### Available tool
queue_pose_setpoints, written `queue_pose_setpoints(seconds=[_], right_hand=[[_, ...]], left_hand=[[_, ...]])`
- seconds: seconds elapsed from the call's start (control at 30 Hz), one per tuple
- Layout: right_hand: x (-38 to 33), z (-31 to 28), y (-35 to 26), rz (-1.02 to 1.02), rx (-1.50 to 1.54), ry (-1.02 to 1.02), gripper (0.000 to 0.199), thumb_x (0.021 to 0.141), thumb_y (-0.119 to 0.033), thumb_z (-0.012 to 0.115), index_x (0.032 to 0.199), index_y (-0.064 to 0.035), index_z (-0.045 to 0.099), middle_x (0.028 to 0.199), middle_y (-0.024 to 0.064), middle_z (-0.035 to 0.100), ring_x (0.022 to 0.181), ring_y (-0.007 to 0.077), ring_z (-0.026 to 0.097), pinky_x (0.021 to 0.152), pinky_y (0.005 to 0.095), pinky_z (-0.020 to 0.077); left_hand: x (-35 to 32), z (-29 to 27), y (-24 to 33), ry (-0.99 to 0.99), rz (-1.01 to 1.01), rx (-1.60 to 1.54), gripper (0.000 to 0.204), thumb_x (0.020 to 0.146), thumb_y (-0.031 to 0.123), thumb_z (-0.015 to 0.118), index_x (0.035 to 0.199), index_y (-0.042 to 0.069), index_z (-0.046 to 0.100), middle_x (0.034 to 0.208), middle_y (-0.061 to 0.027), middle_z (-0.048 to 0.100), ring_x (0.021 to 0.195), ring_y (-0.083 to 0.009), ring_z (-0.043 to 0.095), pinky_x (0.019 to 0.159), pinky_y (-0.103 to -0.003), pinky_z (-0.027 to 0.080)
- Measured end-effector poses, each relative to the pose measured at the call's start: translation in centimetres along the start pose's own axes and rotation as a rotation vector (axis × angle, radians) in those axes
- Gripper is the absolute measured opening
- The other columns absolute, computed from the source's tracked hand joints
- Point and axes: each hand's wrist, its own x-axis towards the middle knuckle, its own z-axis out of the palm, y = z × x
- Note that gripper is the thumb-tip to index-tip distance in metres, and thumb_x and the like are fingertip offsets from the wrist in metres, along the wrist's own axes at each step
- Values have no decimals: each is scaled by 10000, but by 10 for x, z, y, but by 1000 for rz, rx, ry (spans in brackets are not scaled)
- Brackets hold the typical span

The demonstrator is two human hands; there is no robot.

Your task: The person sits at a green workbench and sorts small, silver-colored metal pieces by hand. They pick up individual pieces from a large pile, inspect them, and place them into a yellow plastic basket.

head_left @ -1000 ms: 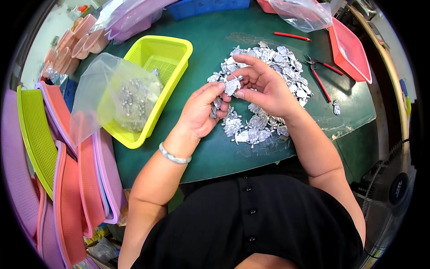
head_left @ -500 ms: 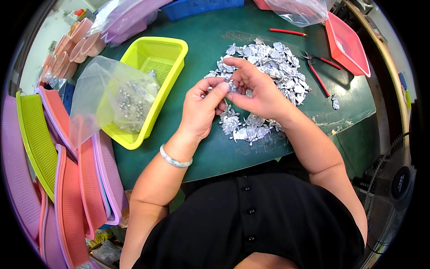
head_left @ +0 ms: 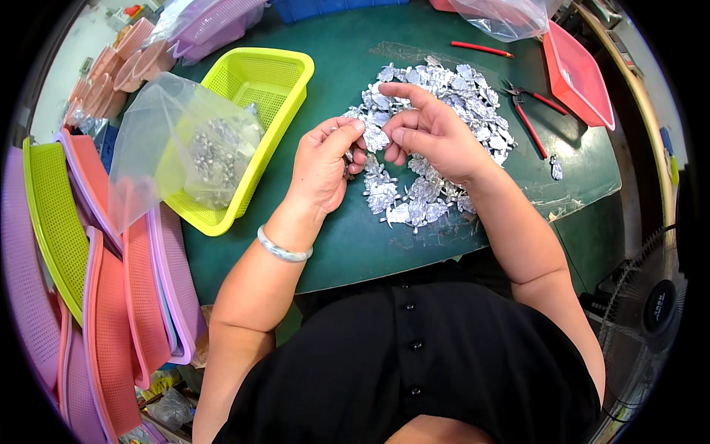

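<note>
Over the pile of flat silvery metal pieces (head_left: pixel 473 96), my two hands are held close together but apart. My left hand (head_left: pixel 322 163) is closed, thumb pressed to the index finger; bits of small silvery metal pieces (head_left: pixel 348 157) show between its curled fingers. On my right hand (head_left: pixel 440 140) the index finger stretches out, while the other fingers bend loosely near the thumb. I see nothing held in it. To the left, a clear plastic bag (head_left: pixel 148 148) with many small silvery pieces inside rests in a lime-green perforated basket (head_left: pixel 296 96).
Red-handled cutting pliers (head_left: pixel 529 126) and a single metal piece (head_left: pixel 556 167) lie right of the pile. Beyond are a red stick-like tool (head_left: pixel 481 49) and a pink tray (head_left: pixel 580 81). Stacked baskets (head_left: pixel 111 325) stand at left, a fan (head_left: pixel 651 311) at right.
My hands, touching before, have drawn apart; the left moved slightly left and the right slightly right. The view has shifted a little.
</note>
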Motion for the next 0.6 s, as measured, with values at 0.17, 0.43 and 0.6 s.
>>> queue_pose_setpoints(seconds=[0.17, 0.43, 0.6], right_hand=[[1, 1, -1, 2, 27, 12, 531, 806, 10, 534, 1281, 20, 297, 807, 73, 572, 693, 134, 567, 614, 241, 464], [2, 0, -1, 14, 28, 20, 545, 799, 6, 544, 1282, 27, 291, 800, 73, 571, 691, 133, 568, 611, 237, 460], [1, 0, -1, 22, 26, 24, 552, 796, 9, 545, 1284, 28, 288, 802, 74, 572, 689, 133, 568, 610, 234, 456]], left_hand=[[-1, 1, 0, -2, 8, 14, 96, 803, 145, 610, 785, 64, 562, 653, 0, 527, 540, -73, 475, 476, -210, 340], [0, 1, 0, 2, 2, 5, 101, 815, 158, 594, 784, 66, 564, 656, -6, 534, 541, -79, 481, 476, -212, 343], [0, -1, -1, -10, -8, -29, 123, 857, 171, 545, 810, 58, 542, 676, -26, 535, 548, -102, 501, 463, -207, 357]])
